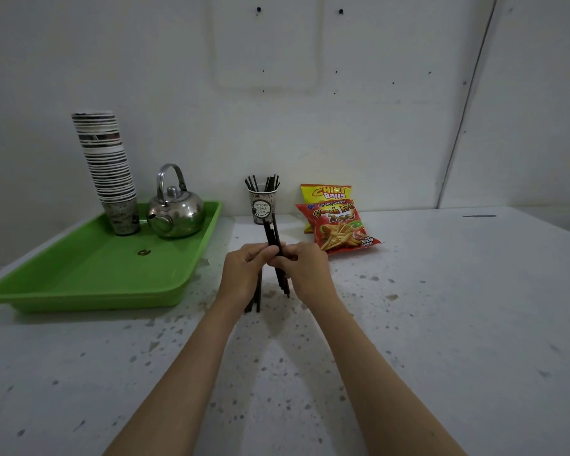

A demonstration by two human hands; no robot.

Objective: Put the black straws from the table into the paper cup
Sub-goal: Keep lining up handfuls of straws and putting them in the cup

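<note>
Partly done: several straws already stand in the cup (261, 209) at frame centre. Both hands, left (244, 271) and right (305, 269), have their grip closed round a bundle of straws (273, 236) above the worktop (441, 324); these remain to go in.

Both hands, left hand (244, 268) and right hand (305, 268), grip a bundle of black straws (273, 236) above the worktop (441, 324); the paper cup (262, 207) behind seemingly holds more.

I see black straws (273, 235), a bright green tray (89, 281), a shiny silver kettle (175, 213), a red-and-yellow snack bag (341, 230) and a speckled white table (441, 324).
</note>
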